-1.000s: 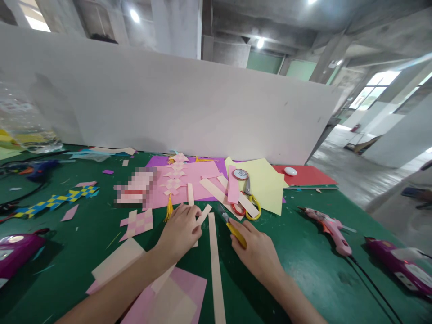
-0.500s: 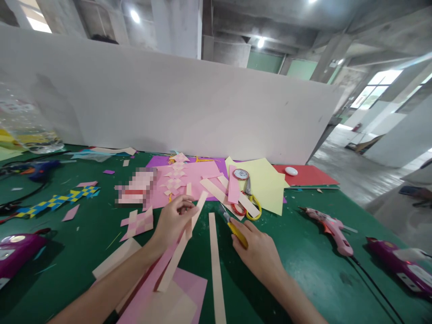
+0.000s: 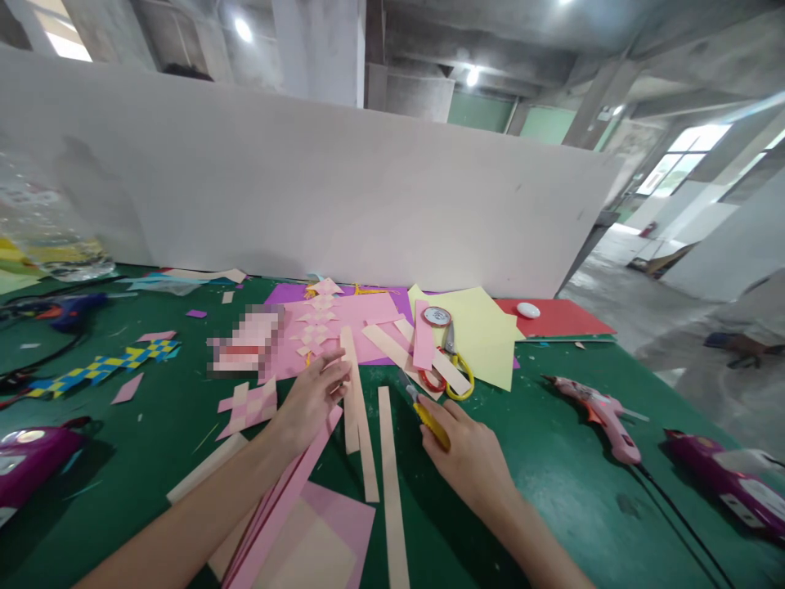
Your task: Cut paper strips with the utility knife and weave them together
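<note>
My left hand (image 3: 314, 399) has its fingers closed at the edge of a long cream paper strip (image 3: 363, 425). A shorter cream strip (image 3: 351, 409) lies beside that one, partly under it. Several pink strips (image 3: 288, 491) fan out below my left wrist, over a pink and cream sheet (image 3: 319, 532). Another cream strip (image 3: 392, 483) lies straight on the green table between my hands. In my right hand (image 3: 469, 454) is a yellow utility knife (image 3: 432, 421), its blade end pointing up and left toward the far strips.
Yellow-handled scissors (image 3: 463, 376), a tape roll (image 3: 437, 316) and loose strips rest on coloured sheets ahead. At right are a pink glue gun (image 3: 604, 417) and a purple device (image 3: 724, 478). A woven blue-yellow strip (image 3: 107, 368) and a water bottle (image 3: 55, 221) stand left.
My left hand has turned the long cream strip from slanting up-right to nearly straight, lowering it toward the table beside the shorter strip. My right hand and the knife stay put.
</note>
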`<state>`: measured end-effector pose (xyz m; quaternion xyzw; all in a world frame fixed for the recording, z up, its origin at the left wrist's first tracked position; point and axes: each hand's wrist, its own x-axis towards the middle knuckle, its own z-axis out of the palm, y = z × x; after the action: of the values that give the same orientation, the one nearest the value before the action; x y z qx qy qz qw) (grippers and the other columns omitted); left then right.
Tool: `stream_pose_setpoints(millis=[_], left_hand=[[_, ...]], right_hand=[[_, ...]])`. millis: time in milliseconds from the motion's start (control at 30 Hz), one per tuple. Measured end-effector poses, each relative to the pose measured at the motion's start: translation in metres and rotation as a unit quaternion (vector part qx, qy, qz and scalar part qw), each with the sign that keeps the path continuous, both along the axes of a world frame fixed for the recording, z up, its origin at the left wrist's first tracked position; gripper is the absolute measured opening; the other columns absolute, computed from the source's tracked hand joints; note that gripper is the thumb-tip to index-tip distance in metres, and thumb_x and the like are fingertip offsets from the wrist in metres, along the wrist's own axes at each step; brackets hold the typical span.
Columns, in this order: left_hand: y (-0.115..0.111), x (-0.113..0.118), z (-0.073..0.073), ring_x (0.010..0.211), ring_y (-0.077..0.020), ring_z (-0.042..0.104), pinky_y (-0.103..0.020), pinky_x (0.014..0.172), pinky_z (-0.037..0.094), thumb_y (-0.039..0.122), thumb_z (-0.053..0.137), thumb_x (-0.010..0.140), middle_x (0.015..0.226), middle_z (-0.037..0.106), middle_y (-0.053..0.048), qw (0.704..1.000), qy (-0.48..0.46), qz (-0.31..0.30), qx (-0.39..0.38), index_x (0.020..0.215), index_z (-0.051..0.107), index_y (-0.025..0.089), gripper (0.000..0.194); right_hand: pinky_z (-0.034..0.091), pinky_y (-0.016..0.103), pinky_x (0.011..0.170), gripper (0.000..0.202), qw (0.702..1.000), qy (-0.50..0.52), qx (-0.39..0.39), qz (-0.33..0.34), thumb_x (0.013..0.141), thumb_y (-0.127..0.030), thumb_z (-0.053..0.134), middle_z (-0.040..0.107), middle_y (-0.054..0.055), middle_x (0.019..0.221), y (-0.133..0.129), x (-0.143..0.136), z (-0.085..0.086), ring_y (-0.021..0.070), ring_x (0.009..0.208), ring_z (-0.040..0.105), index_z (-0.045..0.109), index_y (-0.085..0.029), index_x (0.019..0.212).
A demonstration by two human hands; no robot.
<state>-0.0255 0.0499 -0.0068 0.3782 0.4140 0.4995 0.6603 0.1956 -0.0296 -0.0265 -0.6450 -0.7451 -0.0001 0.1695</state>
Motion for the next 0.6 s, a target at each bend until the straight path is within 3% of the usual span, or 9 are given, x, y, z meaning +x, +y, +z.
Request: stream_pose_setpoints(millis=[100,233,367,600], left_hand=[[-0.003,0.005,-0.005,0.073,-0.0108,0.059,-0.023,0.069,0.050,0.031,0.066,0.078,0.080,0.059,0.000,0.998,0.052,-0.009,0.017,0.112,0.053,0.019,0.038],[-0.006,0.013,-0.008,0.070,-0.0125,0.060,-0.023,0.062,0.051,0.033,0.066,0.076,0.079,0.061,0.000,0.986,0.153,-0.007,0.061,0.106,0.055,0.018,0.036],[-0.004,0.018,-0.011,0.071,-0.0158,0.063,-0.029,0.067,0.054,0.032,0.067,0.073,0.078,0.062,-0.001,0.978,0.189,0.001,0.091,0.102,0.055,0.017,0.035],[0.001,0.014,-0.015,0.099,-0.0235,0.061,-0.039,0.087,0.050,0.033,0.066,0.073,0.107,0.061,-0.007,0.950,0.268,-0.014,0.162,0.106,0.055,0.019,0.038]], right_hand=[[0.043,0.025,0.051,0.039,1.000,-0.002,0.006,0.000,0.086,-0.027,0.045,0.062,0.003,0.094,0.000,0.000,0.000,0.0159,0.064,0.062,0.053,-0.025,0.125],[0.044,0.025,0.052,0.039,1.000,0.005,0.019,-0.003,0.085,-0.026,0.046,0.063,0.003,0.095,-0.001,0.002,0.000,0.0157,0.064,0.062,0.053,-0.026,0.124],[0.043,0.025,0.052,0.039,1.000,0.010,0.023,-0.006,0.085,-0.026,0.047,0.063,0.003,0.092,-0.001,0.003,0.001,0.0158,0.064,0.062,0.054,-0.027,0.123],[0.043,0.025,0.052,0.038,1.000,0.013,0.024,-0.004,0.086,-0.027,0.046,0.063,0.002,0.093,-0.001,0.003,0.002,0.0155,0.064,0.063,0.053,-0.026,0.123]])
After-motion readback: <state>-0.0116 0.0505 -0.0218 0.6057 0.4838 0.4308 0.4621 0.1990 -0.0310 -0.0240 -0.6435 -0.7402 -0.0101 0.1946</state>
